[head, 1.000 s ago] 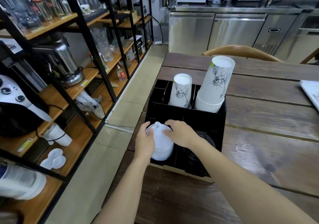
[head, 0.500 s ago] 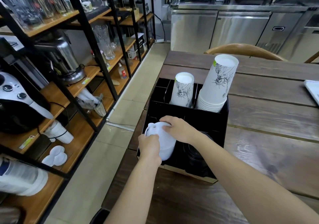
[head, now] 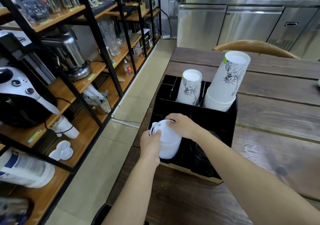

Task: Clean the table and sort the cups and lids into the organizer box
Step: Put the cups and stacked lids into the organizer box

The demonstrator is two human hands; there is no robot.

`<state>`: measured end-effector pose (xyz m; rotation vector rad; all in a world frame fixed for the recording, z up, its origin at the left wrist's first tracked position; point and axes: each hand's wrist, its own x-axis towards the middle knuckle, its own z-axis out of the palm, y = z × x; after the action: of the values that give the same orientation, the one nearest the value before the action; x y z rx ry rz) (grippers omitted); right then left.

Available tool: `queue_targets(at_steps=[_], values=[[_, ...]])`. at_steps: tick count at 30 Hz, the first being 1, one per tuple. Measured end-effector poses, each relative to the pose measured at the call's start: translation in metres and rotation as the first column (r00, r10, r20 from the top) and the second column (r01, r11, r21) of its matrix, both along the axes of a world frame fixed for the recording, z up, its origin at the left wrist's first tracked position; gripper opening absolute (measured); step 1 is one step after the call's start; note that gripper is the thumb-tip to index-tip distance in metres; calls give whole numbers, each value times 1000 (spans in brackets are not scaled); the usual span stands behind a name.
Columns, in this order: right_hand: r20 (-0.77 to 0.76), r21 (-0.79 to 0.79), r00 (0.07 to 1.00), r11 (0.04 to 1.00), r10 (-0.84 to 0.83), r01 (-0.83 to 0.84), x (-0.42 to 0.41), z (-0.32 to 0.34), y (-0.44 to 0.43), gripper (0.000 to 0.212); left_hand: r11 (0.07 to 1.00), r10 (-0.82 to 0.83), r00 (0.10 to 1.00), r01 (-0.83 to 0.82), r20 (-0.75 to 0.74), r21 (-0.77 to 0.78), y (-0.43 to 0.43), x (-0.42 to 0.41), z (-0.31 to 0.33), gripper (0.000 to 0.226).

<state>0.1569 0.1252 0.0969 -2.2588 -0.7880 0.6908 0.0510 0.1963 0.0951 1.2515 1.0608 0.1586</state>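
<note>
Head view, looking down along both forearms at the black organizer box (head: 214,120), which sits at the left end of the wooden table (head: 277,138). The step in hand looks like seating a stack of white lids (head: 168,144) into the near-left compartment of the box. The stack lies tilted, its top leaning toward the left and far side, its lower end already down between the compartment walls.

The left hand (head: 150,144) comes in from the near side, fingers curled around the near-left flank of the stack, thumb up by the top lid's rim. The right hand (head: 181,126) reaches across from the right, palm down, fingers bent over the top far edge of the stack. Both hands are closed on the lids, not loose beside them.

Just right of the stack, in the near-right compartment, lies a stack of black lids (head: 202,153), partly hidden by the right forearm. In the far compartments stand two upside-down stacks of printed paper cups: a short stack (head: 190,88) in the middle and a taller stack (head: 226,81) at the right, leaning slightly.

The next move probably calls for straightening the white stack and pressing it down evenly, so it settles inside the divider without catching the wall, then letting go.
</note>
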Motion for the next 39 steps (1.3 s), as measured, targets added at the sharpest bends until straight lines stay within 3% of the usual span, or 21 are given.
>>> queue_targets(at_steps=[10, 27, 32, 39], values=[[148, -120, 989, 993, 6, 12, -5, 5, -3, 28, 985, -52, 997, 42, 54, 170, -4, -1, 2, 40], [209, -88, 978, 995, -30, 49, -11, 4, -8, 21, 863, -163, 982, 187, -91, 469, 0, -5, -5, 39], [435, -59, 900, 997, -26, 57, -14, 4, -8, 24, 863, -153, 985, 172, -79, 474, 1, -6, -4, 41], [266, 34, 962, 998, -68, 62, -12, 7, -12, 17, 861, -153, 987, 160, -53, 482, 2, -7, -5, 34]])
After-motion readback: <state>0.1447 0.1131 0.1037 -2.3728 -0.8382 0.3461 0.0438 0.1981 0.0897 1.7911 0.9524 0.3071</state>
